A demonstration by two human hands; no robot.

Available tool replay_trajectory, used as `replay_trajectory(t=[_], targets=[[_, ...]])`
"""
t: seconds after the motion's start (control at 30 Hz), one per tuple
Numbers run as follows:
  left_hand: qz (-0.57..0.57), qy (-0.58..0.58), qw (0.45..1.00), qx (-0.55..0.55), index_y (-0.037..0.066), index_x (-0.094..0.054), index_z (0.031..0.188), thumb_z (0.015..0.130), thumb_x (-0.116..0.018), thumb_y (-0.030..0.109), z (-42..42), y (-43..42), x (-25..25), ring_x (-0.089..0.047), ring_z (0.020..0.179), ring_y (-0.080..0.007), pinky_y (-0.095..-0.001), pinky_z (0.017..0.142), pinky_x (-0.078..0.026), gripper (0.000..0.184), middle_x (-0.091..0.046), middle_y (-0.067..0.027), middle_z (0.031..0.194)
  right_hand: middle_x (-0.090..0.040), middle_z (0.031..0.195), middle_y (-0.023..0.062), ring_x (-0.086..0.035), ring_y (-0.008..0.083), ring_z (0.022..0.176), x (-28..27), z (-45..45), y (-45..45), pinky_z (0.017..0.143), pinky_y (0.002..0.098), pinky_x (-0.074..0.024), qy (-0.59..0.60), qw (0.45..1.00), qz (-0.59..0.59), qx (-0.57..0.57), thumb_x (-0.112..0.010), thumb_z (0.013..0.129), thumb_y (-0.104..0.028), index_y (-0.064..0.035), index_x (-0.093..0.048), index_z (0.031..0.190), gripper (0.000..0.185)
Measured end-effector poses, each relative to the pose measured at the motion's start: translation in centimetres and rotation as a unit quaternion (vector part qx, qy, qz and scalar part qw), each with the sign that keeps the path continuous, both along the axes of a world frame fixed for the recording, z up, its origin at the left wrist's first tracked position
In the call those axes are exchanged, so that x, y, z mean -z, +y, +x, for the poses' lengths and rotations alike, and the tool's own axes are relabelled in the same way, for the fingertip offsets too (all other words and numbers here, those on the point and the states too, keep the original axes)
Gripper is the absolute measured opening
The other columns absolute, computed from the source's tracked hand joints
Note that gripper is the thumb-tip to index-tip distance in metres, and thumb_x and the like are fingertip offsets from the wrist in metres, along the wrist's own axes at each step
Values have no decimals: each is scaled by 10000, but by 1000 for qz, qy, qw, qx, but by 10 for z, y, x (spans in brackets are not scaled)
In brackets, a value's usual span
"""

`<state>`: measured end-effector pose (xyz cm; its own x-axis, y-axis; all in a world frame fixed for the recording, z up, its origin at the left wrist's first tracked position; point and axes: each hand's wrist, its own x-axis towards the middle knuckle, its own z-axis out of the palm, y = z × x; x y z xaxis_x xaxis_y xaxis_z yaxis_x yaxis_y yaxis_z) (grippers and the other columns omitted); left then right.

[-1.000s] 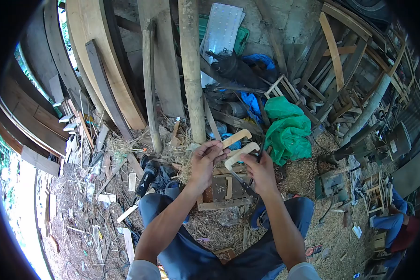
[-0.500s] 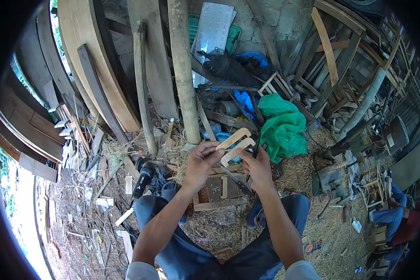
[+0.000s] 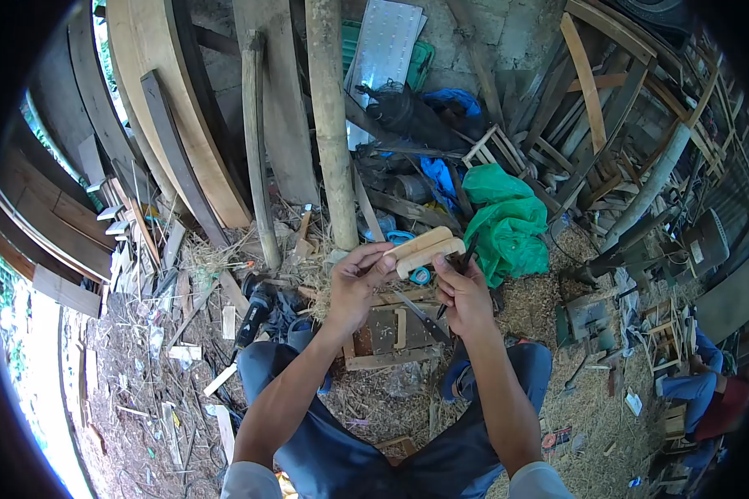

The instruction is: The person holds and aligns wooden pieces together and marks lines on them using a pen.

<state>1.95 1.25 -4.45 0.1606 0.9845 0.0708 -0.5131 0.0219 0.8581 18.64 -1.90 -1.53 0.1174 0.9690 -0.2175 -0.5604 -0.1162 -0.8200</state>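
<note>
My left hand [image 3: 356,287] is closed on the left end of a light wooden piece [image 3: 419,242]. My right hand [image 3: 466,298] pinches a second pale wooden piece [image 3: 430,259] at its right end, and a thin dark tool [image 3: 472,248] stands up between its fingers. Both wooden pieces lie side by side, close together. Below them, a knife with a black handle [image 3: 435,328] and a third small wooden piece [image 3: 400,328] rest on a low wooden block [image 3: 383,362] between my knees. A blue tape measure [image 3: 421,275] shows just beyond the pieces.
A green plastic bag [image 3: 508,229] lies ahead on the right. A bamboo post [image 3: 331,125] rises in front, with long boards [image 3: 183,108] leaning at left. A black power tool [image 3: 254,318] lies left of my knee. Another person [image 3: 707,391] sits at far right.
The two wooden pieces have come together from a slight gap and now lie against each other, more level. My right hand has turned slightly, its fingers more curled.
</note>
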Motion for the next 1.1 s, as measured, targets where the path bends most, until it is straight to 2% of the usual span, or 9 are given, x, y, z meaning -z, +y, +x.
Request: replay_trajectory(t=[0.3,0.47,0.57,0.63,0.73,0.83,0.87,1.0,1.1], targets=[[8,42,999,23,4,-588,1120,871,-631,123,-2,-2,-2,-636,903,-144,-272,784,-544,279,-655,-100,1037,-556,755,-54,-353,-18,507,-4,-6,0,421,168,-245,-79,996,8,38,-741,786,-150,-67,-546,1059,346],[16,42,998,38,-2,-575,1142,874,-627,128,-2,-2,-1,-637,912,-150,-282,786,-542,302,-653,-105,1042,-565,763,-56,-343,-22,511,-11,-8,-4,427,163,-236,-68,996,21,46,-747,772,-135,-63,-532,1123,417],[-11,9,999,38,4,-573,1141,841,-673,104,1,-3,0,-621,882,-116,-255,774,-514,331,-656,-99,1030,-573,776,-54,-345,-18,501,-5,-9,-5,425,168,-239,-59,997,12,56,-748,768,-132,-60,-526,1144,443],[57,48,997,5,-9,-551,1133,819,-680,37,5,-4,3,-616,878,-115,-255,765,-513,343,-650,-107,1010,-576,783,-54,-353,-15,497,-3,-10,-5,424,171,-245,-53,997,9,60,-749,767,-132,-58,-523,1153,453],[31,30,999,-8,-15,-528,1118,793,-673,-30,-2,2,-1,-610,875,-116,-255,750,-514,356,-646,-108,981,-596,809,-33,-428,4,540,-4,-9,-5,437,164,-281,-107,993,27,37,-739,783,-173,-48,-544,1142,427],[43,54,998,11,-7,-505,1129,782,-656,-63,-16,9,-9,-608,858,-115,-244,744,-507,382,-642,-99,970,-614,831,-8,-508,34,649,-14,5,-6,500,179,-370,-190,981,18,-26,-726,797,-216,-31,-597,1097,376],[61,73,995,10,27,-505,1135,790,-647,-48,-18,8,-13,-590,797,-87,-228,709,-492,380,-641,-53,927,-627,832,8,-524,50,678,-17,8,-7,542,197,-398,-259,963,50,-50,-722,799,-226,-21,-618,1072,358],[63,59,996,20,34,-498,1152,803,-651,-24,-21,6,-14,-590,831,-91,-235,724,-490,386,-636,-57,954,-651,813,35,-547,82,690,-1,11,-7,630,253,-442,-424,890,117,-117,-726,793,-237,-1,-649,1032,346],[9,-6,1000,-16,-10,-440,1192,810,-668,5,-9,5,-7,-610,869,-126,-261,801,-481,445,-644,-101,973,-659,803,42,-550,83,686,5,-6,-15,627,250,-439,-397,903,94,-135,-728,792,-254,-1,-643,1041,364]])
